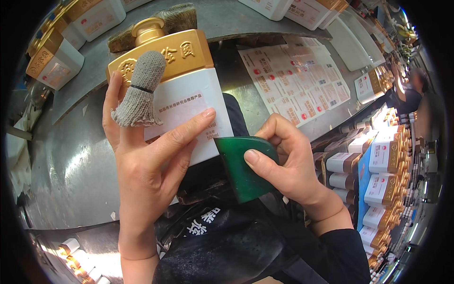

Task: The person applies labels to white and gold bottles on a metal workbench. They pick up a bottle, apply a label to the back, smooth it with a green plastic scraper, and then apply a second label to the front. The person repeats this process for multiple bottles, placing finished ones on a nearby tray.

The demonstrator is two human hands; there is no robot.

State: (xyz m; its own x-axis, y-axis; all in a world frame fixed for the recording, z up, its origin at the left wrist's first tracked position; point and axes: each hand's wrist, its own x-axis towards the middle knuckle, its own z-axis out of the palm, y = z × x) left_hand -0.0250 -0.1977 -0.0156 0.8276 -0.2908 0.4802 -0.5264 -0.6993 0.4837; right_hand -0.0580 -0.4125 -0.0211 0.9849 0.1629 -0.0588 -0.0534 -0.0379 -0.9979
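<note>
The left hand (142, 163) has its fingers apart, laid over the front and left side of the bottle (220, 102); no clamp visible, likely just steadying it. One finger wears a knit sleeve (147, 71) tied with a dark band, maybe for wiping or padding. Another fingertip rests near the right edge of the clear label (182, 111), seemingly keeping it flat.

The right hand (293, 165) is clamped on the green scraper (250, 177), thumb on the near face, fingers behind; this looks like a pinch for control. The scraper's upper left corner is right by the bottle's lower right side; contact can't be told.

The bottle tilts, gold neck away from the person, near the middle of the counter's (90, 175) near edge, front turned up, probably for easy view. What bears its base is hidden. A block (182, 16) lies behind the neck, maybe a stop; touching unclear. The sheet (302, 85) of labels lies flat toward the counter's right edge, apparently within right-hand reach.
</note>
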